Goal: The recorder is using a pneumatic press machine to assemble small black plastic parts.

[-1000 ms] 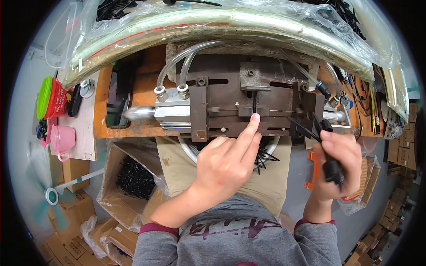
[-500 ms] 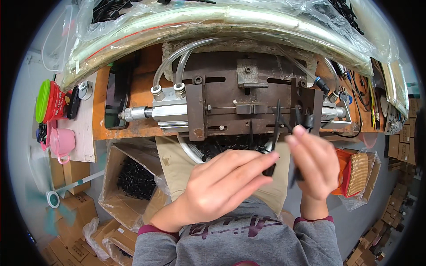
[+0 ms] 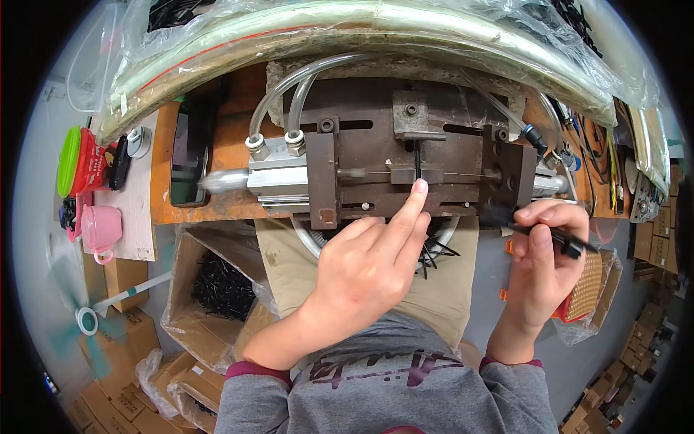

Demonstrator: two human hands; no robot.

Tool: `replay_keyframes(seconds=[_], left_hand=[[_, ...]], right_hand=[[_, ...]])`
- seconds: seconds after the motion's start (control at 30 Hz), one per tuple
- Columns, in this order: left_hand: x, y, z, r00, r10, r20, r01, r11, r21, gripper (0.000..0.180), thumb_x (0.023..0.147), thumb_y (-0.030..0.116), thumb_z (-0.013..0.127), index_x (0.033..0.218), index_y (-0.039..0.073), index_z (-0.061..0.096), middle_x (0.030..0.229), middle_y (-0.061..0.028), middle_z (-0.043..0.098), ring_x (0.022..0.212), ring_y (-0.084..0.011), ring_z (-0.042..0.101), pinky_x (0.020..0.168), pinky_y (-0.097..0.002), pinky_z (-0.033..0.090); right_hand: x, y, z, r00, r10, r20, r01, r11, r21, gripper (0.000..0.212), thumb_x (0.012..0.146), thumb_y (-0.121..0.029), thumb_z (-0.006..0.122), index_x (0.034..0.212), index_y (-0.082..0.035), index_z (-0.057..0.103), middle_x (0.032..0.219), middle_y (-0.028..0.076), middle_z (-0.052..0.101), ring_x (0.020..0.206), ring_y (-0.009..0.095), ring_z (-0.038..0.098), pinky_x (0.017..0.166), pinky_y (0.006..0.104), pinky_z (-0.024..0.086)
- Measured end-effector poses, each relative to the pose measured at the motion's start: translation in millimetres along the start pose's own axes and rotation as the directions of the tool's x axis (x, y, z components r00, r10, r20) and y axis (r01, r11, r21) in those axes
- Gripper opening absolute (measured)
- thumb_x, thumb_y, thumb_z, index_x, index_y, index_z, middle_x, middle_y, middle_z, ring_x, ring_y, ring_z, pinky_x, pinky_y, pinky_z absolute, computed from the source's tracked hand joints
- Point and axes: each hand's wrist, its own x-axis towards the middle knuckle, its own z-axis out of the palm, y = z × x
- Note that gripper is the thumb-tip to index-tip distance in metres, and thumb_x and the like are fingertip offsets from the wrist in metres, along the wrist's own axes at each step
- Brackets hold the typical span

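Observation:
My left hand (image 3: pixel 372 264) reaches over the front of a brown metal fixture (image 3: pixel 376 155). Its index finger is stretched out, with the tip at the lower end of a thin black strip (image 3: pixel 418 160). That strip stands upright in the picture, between the small clamp blocks (image 3: pixel 431 176) at the fixture's middle. The thumb is hidden under the hand. To the right, my right hand (image 3: pixel 546 267) is closed around several slim black plastic pieces (image 3: pixel 560 237), one with a blocky part. Below the fixture, more black strips (image 3: pixel 434 253) stick out beside my left fingers.
A silver air cylinder (image 3: pixel 278 181) with clear hoses (image 3: pixel 296 101) sits left of the fixture. Plastic-wrapped material (image 3: pixel 361 32) lines the back. An open carton (image 3: pixel 217 289) of black pieces stands at lower left. A pink cup (image 3: pixel 101 230) is at far left, a woven-patterned item (image 3: pixel 582 289) at right.
My left hand has moved up to the fixture's middle, where a black strip now sits between the blocks. The right hand has moved right with its black pieces. The left cylinder's end is blurred.

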Motion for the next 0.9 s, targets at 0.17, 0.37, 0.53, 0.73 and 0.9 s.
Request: replay_keyframes(seconds=[0.17, 0.37, 0.53, 0.73, 0.9], left_hand=[[2.3, 0.9, -8.7, 0.994, -0.097, 0.042, 0.105, 0.95, -0.295, 0.038, 0.069, 0.009, 0.08, 0.103, -0.001, 0.068, 0.118, -0.0155, 0.066, 0.078, -0.0194, 0.068, 0.072, -0.0286, 0.056], [-0.9, -0.1, -16.5, 0.992, -0.115, -0.048, 0.042, 0.669, -0.742, 0.041, 0.066, 0.005, 0.084, 0.104, -0.004, 0.069, 0.103, -0.0161, 0.07, 0.09, -0.0257, 0.07, 0.076, -0.0311, 0.057], [0.3, 4.0, -17.4, 0.993, -0.108, -0.056, 0.032, 0.674, -0.738, 0.041, 0.064, 0.004, 0.085, 0.101, -0.003, 0.07, 0.095, -0.0133, 0.071, 0.081, -0.0221, 0.069, 0.069, -0.0287, 0.055], [-5.3, 2.9, -25.8, 0.985, -0.153, -0.079, 0.075, 0.796, -0.6, 0.041, 0.06, 0.009, 0.087, 0.097, -0.001, 0.073, 0.087, -0.0097, 0.067, 0.077, -0.0179, 0.066, 0.061, -0.0264, 0.054], [-9.9, 0.5, -0.6, 0.973, -0.127, -0.195, 0.053, 0.937, -0.345, 0.035, 0.06, 0.003, 0.083, 0.093, -0.002, 0.072, 0.101, -0.0135, 0.067, 0.075, -0.019, 0.066, 0.061, -0.0298, 0.054]], right_hand=[[-1.0, 3.5, 1.7, 0.941, 0.291, 0.172, -0.333, 0.888, 0.317, 0.016, 0.09, -0.007, 0.062, 0.096, -0.002, 0.048, 0.089, 0.018, 0.062, 0.061, 0.008, 0.047, 0.055, 0.018, 0.04], [-5.3, 6.1, 14.8, 0.845, 0.4, 0.354, -0.53, 0.71, 0.463, 0.013, 0.09, -0.005, 0.061, 0.095, 0.002, 0.051, 0.099, 0.018, 0.059, 0.061, 0.008, 0.048, 0.054, 0.0191, 0.041], [-6.6, 6.2, 14.9, 0.824, 0.424, 0.375, -0.564, 0.669, 0.483, 0.015, 0.091, -0.004, 0.059, 0.101, 0.006, 0.054, 0.102, 0.014, 0.053, 0.061, 0.007, 0.048, 0.052, 0.0181, 0.041], [-6.5, -1.5, 11.3, 0.868, 0.447, 0.216, -0.496, 0.772, 0.398, 0.042, 0.093, -0.005, 0.056, 0.132, 0.009, 0.045, 0.094, 0.009, 0.057, 0.06, 0.006, 0.048, 0.051, 0.0167, 0.04], [-14.3, 0.7, 10.3, 0.957, 0.289, -0.026, -0.276, 0.935, 0.22, 0.034, 0.09, -0.006, 0.062, 0.12, 0.005, 0.052, 0.096, 0.013, 0.06, 0.061, 0.007, 0.048, 0.051, 0.0171, 0.041]])
